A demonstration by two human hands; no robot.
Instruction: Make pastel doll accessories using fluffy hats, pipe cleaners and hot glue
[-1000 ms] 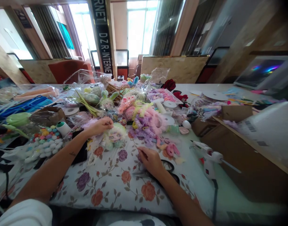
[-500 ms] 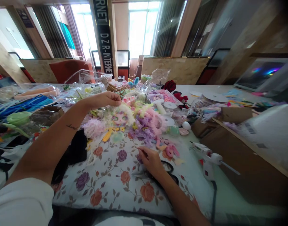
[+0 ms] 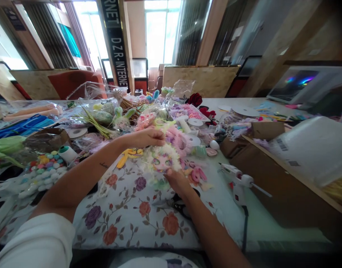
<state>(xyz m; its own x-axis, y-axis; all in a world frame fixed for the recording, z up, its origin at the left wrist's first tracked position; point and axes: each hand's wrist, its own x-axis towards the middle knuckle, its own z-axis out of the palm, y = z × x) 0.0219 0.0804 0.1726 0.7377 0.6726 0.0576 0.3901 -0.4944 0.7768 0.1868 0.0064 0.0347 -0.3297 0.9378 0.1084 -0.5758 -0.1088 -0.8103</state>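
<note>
A small doll (image 3: 161, 162) with pale fluffy hair, green eyes and a pastel body hangs upright over the flowered cloth (image 3: 126, 223). My left hand (image 3: 153, 137) pinches it at the top of the hair. From below, my right hand (image 3: 176, 181) closes its fingers on the doll just under the face; the fingertips are partly hidden. Black-handled scissors (image 3: 179, 207) lie on the cloth beneath my right wrist, which covers part of them. Left of the doll is a yellow fuzzy strip (image 3: 125, 158). Pink fuzzy pieces (image 3: 198, 174) lie to its right.
A white glue gun (image 3: 239, 180) with its cord rests at the right, beside a cardboard box (image 3: 274, 186) holding a white plastic package (image 3: 313, 149). Colored pom-poms (image 3: 46, 167) and a thread spool (image 3: 67, 154) are at the left. Heaped craft supplies, including dark red flowers (image 3: 194, 99), fill the back.
My left hand has brought the doll from the pile toward me and to the right. My right hand has risen off the scissors and taken hold of the doll's lower part. The view has shifted slightly.
</note>
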